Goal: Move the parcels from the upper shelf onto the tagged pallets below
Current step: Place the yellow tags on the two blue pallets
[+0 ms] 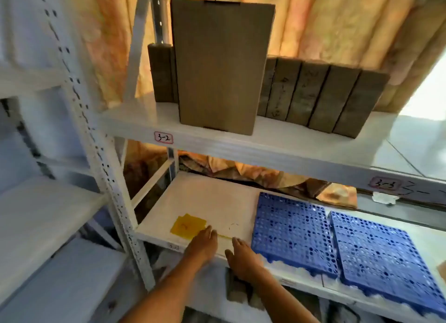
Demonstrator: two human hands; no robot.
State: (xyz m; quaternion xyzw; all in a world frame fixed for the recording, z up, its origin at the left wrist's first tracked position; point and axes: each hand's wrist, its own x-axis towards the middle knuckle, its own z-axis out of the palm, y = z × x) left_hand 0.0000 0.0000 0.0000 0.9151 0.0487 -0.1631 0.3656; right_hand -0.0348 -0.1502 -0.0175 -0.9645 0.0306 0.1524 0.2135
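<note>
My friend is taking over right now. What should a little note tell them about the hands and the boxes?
Left hand: empty, open, resting at the lower shelf's front edge beside the yellow tag.
Right hand: empty, open, on the same edge, next to the nearer blue pallet.
Parcels: all on the upper shelf, one tall box in front, a small box behind its left side, and a row of five boxes to its right.
Done: no parcel moved; both blue pallets, including the second, are bare.
Left: carry every parcel down onto the pallets.
</note>
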